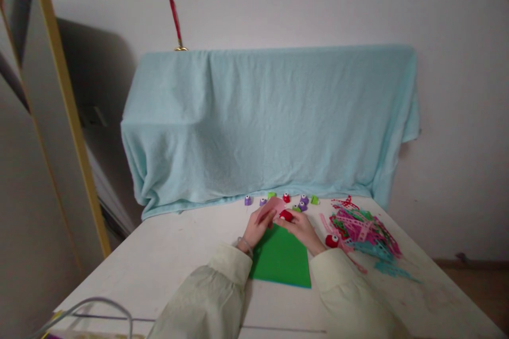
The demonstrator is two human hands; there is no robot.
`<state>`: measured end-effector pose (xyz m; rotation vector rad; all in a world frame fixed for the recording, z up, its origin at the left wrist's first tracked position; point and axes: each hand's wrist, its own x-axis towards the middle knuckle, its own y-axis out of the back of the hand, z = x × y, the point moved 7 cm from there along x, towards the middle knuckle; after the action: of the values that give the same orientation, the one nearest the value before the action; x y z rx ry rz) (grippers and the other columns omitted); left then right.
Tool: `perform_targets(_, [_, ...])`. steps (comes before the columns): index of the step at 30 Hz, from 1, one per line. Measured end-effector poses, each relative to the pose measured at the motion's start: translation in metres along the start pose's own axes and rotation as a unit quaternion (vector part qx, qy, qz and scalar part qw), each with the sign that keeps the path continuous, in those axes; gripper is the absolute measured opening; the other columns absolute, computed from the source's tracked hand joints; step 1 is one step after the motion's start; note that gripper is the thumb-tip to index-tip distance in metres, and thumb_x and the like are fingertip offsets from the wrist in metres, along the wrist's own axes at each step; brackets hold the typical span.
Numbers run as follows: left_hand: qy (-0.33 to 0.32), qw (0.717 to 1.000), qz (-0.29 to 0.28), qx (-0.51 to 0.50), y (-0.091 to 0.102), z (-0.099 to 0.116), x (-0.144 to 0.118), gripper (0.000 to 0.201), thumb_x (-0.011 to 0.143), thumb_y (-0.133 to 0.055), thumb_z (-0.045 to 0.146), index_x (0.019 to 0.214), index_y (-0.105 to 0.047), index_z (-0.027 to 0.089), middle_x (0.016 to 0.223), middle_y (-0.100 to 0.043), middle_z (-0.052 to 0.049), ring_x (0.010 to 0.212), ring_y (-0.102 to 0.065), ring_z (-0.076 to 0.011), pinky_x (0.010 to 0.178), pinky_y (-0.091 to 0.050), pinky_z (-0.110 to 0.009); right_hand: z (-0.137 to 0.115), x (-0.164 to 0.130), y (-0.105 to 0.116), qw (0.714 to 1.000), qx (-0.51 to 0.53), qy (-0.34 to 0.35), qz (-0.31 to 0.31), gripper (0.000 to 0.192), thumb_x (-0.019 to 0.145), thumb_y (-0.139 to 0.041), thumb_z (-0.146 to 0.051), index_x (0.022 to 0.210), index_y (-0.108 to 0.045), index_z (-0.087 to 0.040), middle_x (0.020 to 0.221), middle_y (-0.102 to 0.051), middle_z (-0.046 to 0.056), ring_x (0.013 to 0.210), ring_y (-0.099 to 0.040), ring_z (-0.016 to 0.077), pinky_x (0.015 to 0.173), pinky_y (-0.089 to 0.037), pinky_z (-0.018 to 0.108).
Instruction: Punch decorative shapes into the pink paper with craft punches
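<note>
My left hand [257, 228] is closed on a sheet of pink paper [272, 206], tilted up from the table. In my right hand [301, 226] is a small red craft punch [286, 215], held close to the paper's right edge; whether the paper sits in its slot I cannot tell. Below both hands lies a stack of green paper [281, 259], with a thin blue edge showing at the bottom. Behind them stand several more craft punches, among them a purple one [247, 200], a red one [286, 198] and a green one [315, 200].
Right of my hands is a heap of punched paper strips [363, 230] in pink, red, green and blue, with another red punch [331, 241] at its left. A light blue cloth [270, 122] hangs behind the white table [178, 259]. A grey cable [99, 301] curves at the front left.
</note>
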<state>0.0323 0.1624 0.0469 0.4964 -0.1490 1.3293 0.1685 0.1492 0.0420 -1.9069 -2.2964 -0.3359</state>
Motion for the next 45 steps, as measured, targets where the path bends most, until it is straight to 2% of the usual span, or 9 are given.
perform_targets(7, [-0.018,0.999,-0.015,0.024,0.000,-0.001,0.001,0.034,0.088,-0.045,0.044,0.082,-0.061,0.014,0.061,-0.057,-0.001,0.057,-0.052,-0.0135,0.058,-0.041,-0.025,-0.004,-0.001,-0.001,1.000,0.003,0.014,0.005,0.032,0.068,-0.071,-0.043,0.066,-0.053,-0.016,0.060,-0.045,-0.005,0.056,-0.040,0.0090,0.050,-0.029,0.022])
perform_targets(11, [-0.054,0.997,-0.026,0.051,-0.001,0.003,0.001,0.033,0.088,-0.043,0.041,0.088,-0.064,0.014,0.075,-0.060,-0.005,0.061,-0.053,-0.0139,0.060,-0.042,-0.025,-0.009,-0.002,0.000,1.000,0.000,0.011,0.016,0.034,0.068,-0.070,-0.046,0.064,-0.053,-0.016,0.058,-0.046,-0.005,0.054,-0.039,0.0094,0.050,-0.029,0.022])
perform_targets(14, [-0.063,0.995,-0.049,0.055,-0.004,0.005,0.001,0.033,0.088,-0.044,0.040,0.089,-0.065,0.015,0.076,-0.061,-0.006,0.062,-0.054,-0.0142,0.061,-0.043,-0.025,-0.011,-0.002,0.000,1.000,-0.002,0.009,0.019,0.035,0.069,-0.068,-0.049,0.071,-0.059,-0.016,0.063,-0.052,-0.003,0.057,-0.043,0.0110,0.053,-0.033,0.023])
perform_targets(20, [0.030,0.998,-0.056,-0.002,-0.007,-0.010,-0.001,0.043,0.084,-0.048,0.050,0.071,-0.062,0.012,0.056,-0.058,-0.003,0.053,-0.052,-0.0141,0.054,-0.041,-0.025,-0.014,-0.004,0.005,0.995,-0.056,0.047,0.061,0.039,0.074,-0.061,-0.054,0.069,-0.059,-0.015,0.065,-0.055,-0.001,0.060,-0.046,0.0126,0.055,-0.035,0.024])
perform_targets(24, [0.077,0.994,-0.063,-0.034,-0.011,-0.018,-0.002,0.048,0.081,-0.051,0.055,0.064,-0.061,0.011,0.053,-0.058,-0.004,0.050,-0.051,-0.0137,0.051,-0.040,-0.025,-0.013,-0.006,0.008,0.991,-0.077,0.066,0.093,0.040,0.072,-0.063,-0.056,0.067,-0.056,-0.016,0.062,-0.053,-0.001,0.059,-0.046,0.0128,0.054,-0.035,0.023])
perform_targets(28, [0.075,0.993,-0.054,-0.075,-0.011,-0.020,-0.001,0.047,0.079,-0.054,0.056,0.074,-0.063,0.010,0.054,-0.058,-0.003,0.051,-0.052,-0.0140,0.053,-0.042,-0.026,-0.001,-0.002,0.004,0.998,-0.025,0.013,0.057,0.044,0.067,-0.066,-0.059,0.068,-0.056,-0.016,0.055,-0.047,-0.004,0.048,-0.040,0.0092,0.044,-0.029,0.022])
perform_targets(32, [0.063,0.995,-0.054,-0.055,-0.010,-0.022,0.000,0.045,0.079,-0.053,0.055,0.077,-0.063,0.011,0.057,-0.059,-0.003,0.051,-0.052,-0.0138,0.052,-0.042,-0.026,0.012,0.000,-0.002,0.999,0.028,-0.039,0.011,0.047,0.065,-0.066,-0.062,0.068,-0.052,-0.017,0.048,-0.043,-0.006,0.039,-0.036,0.0069,0.038,-0.024,0.021])
perform_targets(37, [0.033,0.997,-0.074,-0.015,-0.010,-0.017,-0.001,0.044,0.083,-0.049,0.052,0.067,-0.062,0.014,0.055,-0.058,-0.003,0.051,-0.052,-0.0137,0.054,-0.041,-0.025,0.016,-0.001,-0.002,0.999,0.003,-0.034,0.001,0.048,0.068,-0.061,-0.064,0.069,-0.053,-0.017,0.048,-0.048,-0.004,0.038,-0.044,0.0090,0.037,-0.029,0.021])
perform_targets(45, [0.058,0.995,-0.071,-0.026,-0.011,-0.028,0.000,0.046,0.081,-0.049,0.056,0.074,-0.063,0.012,0.057,-0.061,-0.004,0.051,-0.052,-0.0145,0.053,-0.043,-0.026,0.014,-0.003,-0.001,0.999,-0.033,-0.033,0.000,0.047,0.072,-0.058,-0.062,0.068,-0.055,-0.015,0.053,-0.046,-0.004,0.043,-0.037,0.0066,0.038,-0.024,0.020])
